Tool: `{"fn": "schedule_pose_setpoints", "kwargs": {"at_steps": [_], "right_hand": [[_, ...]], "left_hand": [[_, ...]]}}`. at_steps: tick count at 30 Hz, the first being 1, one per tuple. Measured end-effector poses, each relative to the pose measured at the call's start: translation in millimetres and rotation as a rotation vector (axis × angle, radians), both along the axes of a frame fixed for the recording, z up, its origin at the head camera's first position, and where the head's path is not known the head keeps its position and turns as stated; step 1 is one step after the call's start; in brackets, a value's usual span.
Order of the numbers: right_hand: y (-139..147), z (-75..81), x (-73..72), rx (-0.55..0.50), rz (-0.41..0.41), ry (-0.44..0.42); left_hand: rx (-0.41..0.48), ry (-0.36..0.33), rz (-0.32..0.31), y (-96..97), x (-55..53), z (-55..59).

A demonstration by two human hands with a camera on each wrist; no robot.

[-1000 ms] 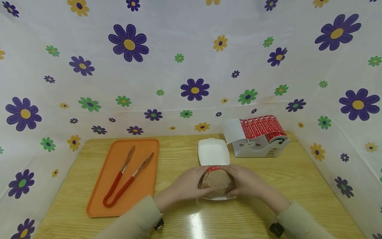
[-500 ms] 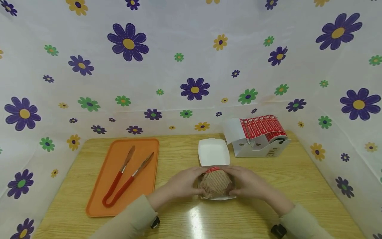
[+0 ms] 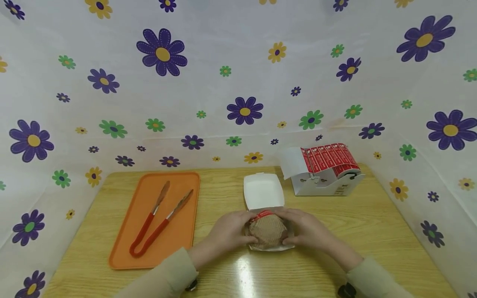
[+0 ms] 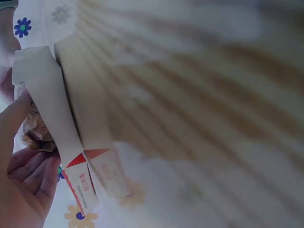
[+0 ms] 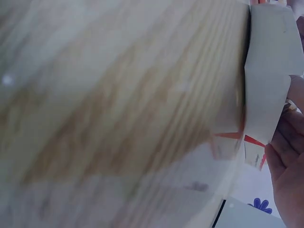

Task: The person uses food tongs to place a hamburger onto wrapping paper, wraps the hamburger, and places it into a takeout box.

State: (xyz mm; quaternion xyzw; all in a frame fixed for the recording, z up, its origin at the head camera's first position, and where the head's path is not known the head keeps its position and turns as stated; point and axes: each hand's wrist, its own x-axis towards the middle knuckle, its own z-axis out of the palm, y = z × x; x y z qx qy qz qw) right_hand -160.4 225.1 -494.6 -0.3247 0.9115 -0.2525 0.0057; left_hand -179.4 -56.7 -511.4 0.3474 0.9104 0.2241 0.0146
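Note:
A burger in brown striped paper (image 3: 269,231), with a red label (image 3: 263,214) on its far side, sits in the base of a white burger box (image 3: 263,191). The box lid lies folded back, away from me. My left hand (image 3: 232,231) curls round the burger from the left, and my right hand (image 3: 308,228) holds it from the right, thumbs on the near side. In the left wrist view the thumb overlaps the wall of the box (image 4: 45,102) and a bit of wrapper (image 4: 37,127) shows behind it. Right fingertips are right at the box wall (image 5: 268,95) in the right wrist view.
An orange tray (image 3: 169,248) on the left bears red-handled metal tongs (image 3: 147,227). At the back right stands a white dispenser (image 3: 316,188) with a strip of red labels (image 3: 328,157). A flowered sheet (image 3: 208,89) surrounds the wooden table (image 3: 220,186) on the back and sides.
The box lid has swung slightly left and the box now sits a little askew. The burger and its red label have turned slightly between the hands. Tray, tongs and dispenser stay put.

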Motion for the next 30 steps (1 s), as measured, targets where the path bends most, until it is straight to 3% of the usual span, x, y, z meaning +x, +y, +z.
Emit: {"fn": "schedule_pose_setpoints", "kwargs": {"at_steps": [4, 10, 15, 19, 23, 30], "right_hand": [[-5, -1.5, 1.1, 0.01, -0.008, 0.018], [-9, -3.4, 4.6, 0.025, -0.05, 0.055], [-13, -4.8, 7.6, 0.043, -0.071, 0.05], [-14, -3.9, 7.7, 0.065, -0.074, 0.056], [-15, -2.9, 7.6, 0.081, -0.069, 0.062], [-14, -6.3, 9.0, 0.09, -0.061, 0.09]], "left_hand": [[-0.03, 0.022, -0.05, -9.4, -2.7, -3.5], [-0.098, 0.001, -0.142, -20.4, -1.1, 15.0], [-0.082, 0.002, -0.083, -16.5, 5.7, 21.4], [-0.074, 0.078, -0.023, -11.4, 10.7, 17.7], [-0.09, 0.128, -0.003, -8.3, 13.9, 14.1], [-0.148, 0.109, 0.011, -7.7, 17.2, 12.3]]}}
